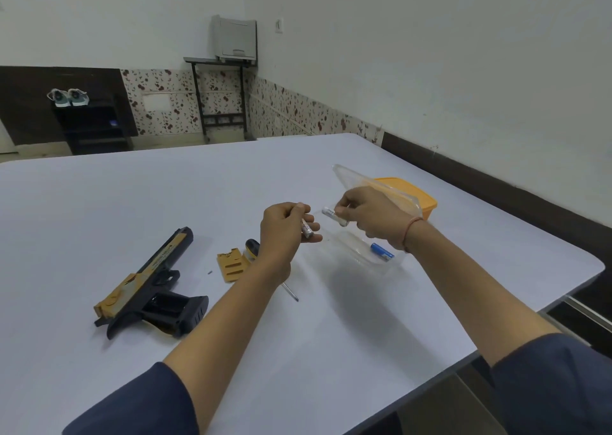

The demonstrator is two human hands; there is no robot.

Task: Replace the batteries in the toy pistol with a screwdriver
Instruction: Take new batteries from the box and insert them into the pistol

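Right of the toy pistol [145, 285], the left hand [284, 227] pinches a silver battery [306, 228] in its grip and the right hand [367, 217] a second battery [333, 216]; polarity should be checked before seating either in the open handle bay [165, 303].

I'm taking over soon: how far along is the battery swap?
Done: the cover and its screw lie off the toy pistol, by the screwdriver. In hand: the left hand holds a silver battery, the right hand a second silver battery, near the clear tray with a blue battery. Left: load batteries, refit the cover.
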